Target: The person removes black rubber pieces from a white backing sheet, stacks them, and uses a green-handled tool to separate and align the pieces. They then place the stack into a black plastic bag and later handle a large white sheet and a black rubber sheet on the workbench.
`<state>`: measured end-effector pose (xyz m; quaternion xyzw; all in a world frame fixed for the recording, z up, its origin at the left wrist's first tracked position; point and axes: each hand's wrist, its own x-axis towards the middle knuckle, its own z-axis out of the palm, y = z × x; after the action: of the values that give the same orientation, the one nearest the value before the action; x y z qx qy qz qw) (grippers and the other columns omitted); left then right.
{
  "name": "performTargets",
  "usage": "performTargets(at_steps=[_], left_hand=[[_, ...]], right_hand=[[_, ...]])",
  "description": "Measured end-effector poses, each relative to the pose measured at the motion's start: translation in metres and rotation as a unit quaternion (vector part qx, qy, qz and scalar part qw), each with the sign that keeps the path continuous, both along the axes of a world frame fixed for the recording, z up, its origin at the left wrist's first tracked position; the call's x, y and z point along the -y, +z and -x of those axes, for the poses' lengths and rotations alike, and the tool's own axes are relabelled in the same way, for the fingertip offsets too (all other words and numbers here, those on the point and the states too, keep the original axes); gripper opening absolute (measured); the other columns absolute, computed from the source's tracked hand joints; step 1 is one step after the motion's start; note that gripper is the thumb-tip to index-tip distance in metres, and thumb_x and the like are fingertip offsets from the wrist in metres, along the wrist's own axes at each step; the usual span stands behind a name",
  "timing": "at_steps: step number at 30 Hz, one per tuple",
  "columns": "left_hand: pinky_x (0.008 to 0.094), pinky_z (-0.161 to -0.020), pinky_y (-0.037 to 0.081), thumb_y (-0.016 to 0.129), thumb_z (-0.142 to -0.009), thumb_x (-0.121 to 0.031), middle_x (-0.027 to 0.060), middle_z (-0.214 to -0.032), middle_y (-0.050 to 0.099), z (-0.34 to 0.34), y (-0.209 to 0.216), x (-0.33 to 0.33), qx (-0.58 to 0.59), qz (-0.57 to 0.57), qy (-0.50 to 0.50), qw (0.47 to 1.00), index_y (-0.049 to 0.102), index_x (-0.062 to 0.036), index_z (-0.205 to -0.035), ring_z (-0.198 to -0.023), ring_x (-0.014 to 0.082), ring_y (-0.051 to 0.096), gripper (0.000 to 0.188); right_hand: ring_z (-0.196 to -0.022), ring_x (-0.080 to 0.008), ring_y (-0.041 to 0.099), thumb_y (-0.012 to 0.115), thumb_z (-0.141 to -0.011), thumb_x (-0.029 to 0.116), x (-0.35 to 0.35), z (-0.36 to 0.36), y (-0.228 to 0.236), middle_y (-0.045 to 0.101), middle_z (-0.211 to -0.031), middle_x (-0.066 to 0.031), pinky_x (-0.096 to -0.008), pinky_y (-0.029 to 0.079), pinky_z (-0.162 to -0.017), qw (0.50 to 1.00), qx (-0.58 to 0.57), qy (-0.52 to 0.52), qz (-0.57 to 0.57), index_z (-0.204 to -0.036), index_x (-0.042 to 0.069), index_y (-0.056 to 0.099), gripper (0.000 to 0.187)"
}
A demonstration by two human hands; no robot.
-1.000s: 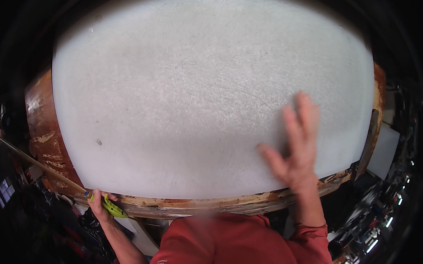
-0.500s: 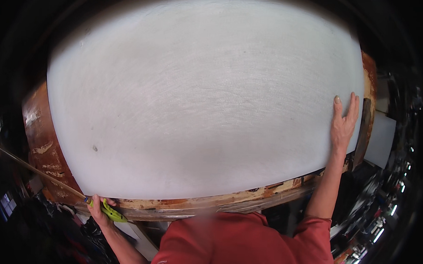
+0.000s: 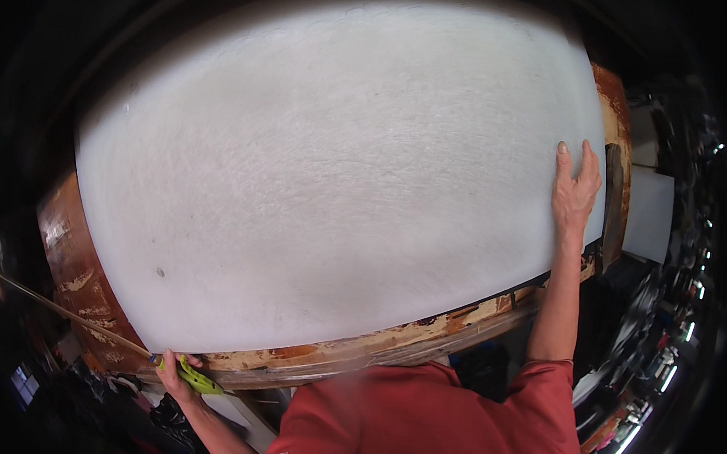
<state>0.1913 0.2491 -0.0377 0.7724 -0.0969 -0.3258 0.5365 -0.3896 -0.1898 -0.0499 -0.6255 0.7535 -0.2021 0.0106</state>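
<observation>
A large white sheet (image 3: 341, 186) with fine swirling scuff marks covers most of the worn wooden table (image 3: 319, 358). My right hand (image 3: 574, 190) lies on it close to the right edge, fingers stretched out and thumb apart. At the sheet's near left corner, my left hand (image 3: 174, 378) is closed round a lime-green handle (image 3: 198, 379). From that hand a long, thin, tan rod or hose (image 3: 72, 315) runs out to the left; whether it is one piece with the handle I cannot make out.
A dark wooden strip (image 3: 612, 196) lies along the table's right side. Beyond it is a smaller pale panel (image 3: 649, 214). Brown, flaking wood (image 3: 78, 257) shows at the left. Dark clutter and bright lamps fill the right rim.
The view has tilted a little, so the sheet and table sit slightly turned. Both hands keep their places: the right flat on the sheet, the left round the green handle.
</observation>
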Motion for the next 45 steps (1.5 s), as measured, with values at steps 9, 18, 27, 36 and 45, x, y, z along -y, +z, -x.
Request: performTargets(at_steps=[9, 18, 27, 36, 45], left_hand=[[0.0331, -0.051, 0.054, 0.059, -0.106, -0.026, 0.0104, -0.067, 0.061, 0.0, -0.001, 0.001, -0.006, 0.018, 0.006, 1.0, 0.056, -0.0048, -0.087, -0.055, 0.0208, 0.063, 0.028], [0.0332, -0.05, 0.053, 0.059, -0.106, -0.027, 0.0102, -0.066, 0.061, 0.002, 0.0, 0.003, -0.011, 0.011, 0.014, 1.0, 0.056, -0.0056, -0.087, -0.054, 0.0207, 0.062, 0.029], [0.0303, -0.053, 0.053, 0.061, -0.105, -0.029, 0.0088, -0.069, 0.062, -0.002, 0.001, 0.001, -0.024, 0.018, -0.019, 0.999, 0.06, -0.0041, -0.089, -0.058, 0.0174, 0.063, 0.03], [0.0322, -0.057, 0.056, 0.058, -0.107, -0.029, 0.0128, -0.077, 0.068, -0.005, 0.0, -0.002, -0.069, 0.039, -0.025, 0.997, 0.061, -0.0038, -0.093, -0.058, 0.0198, 0.064, 0.029], [0.0343, -0.056, 0.054, 0.047, -0.11, -0.042, 0.012, -0.072, 0.064, 0.0, 0.052, 0.0, -0.15, 0.158, -0.223, 0.95, 0.058, 0.0041, -0.12, -0.053, 0.0189, 0.059, 0.048]], right_hand=[[-0.141, -0.0419, 0.042, 0.066, -0.095, 0.056, -0.003, -0.01, 0.019, 0.052, -0.148, -0.0269, -0.0499, 0.036, -0.117, 0.999, -0.004, -0.035, -0.033, -0.147, -0.004, 0.052, 0.08], [-0.135, -0.0409, 0.055, 0.073, -0.092, 0.051, 0.005, 0.006, 0.032, 0.058, -0.142, -0.0319, -0.0448, 0.04, -0.116, 0.995, 0.098, -0.024, -0.029, -0.141, -0.011, 0.056, 0.081], [-0.153, -0.048, 0.022, 0.056, -0.104, 0.049, -0.001, -0.013, -0.005, 0.028, -0.161, -0.0358, -0.0545, 0.017, -0.125, 0.996, -0.034, 0.086, -0.001, -0.152, -0.009, 0.04, 0.077], [-0.152, -0.049, 0.026, 0.062, -0.1, 0.042, -0.023, -0.073, 0.002, 0.031, -0.161, -0.0346, -0.0587, 0.016, -0.125, 0.967, -0.091, 0.238, 0.014, -0.153, -0.01, 0.038, 0.078], [-0.147, -0.0522, 0.034, 0.071, -0.093, 0.032, -0.109, -0.115, 0.025, 0.035, -0.159, -0.0339, -0.0643, 0.025, -0.12, 0.938, -0.019, 0.346, 0.009, -0.149, -0.009, 0.043, 0.075]])
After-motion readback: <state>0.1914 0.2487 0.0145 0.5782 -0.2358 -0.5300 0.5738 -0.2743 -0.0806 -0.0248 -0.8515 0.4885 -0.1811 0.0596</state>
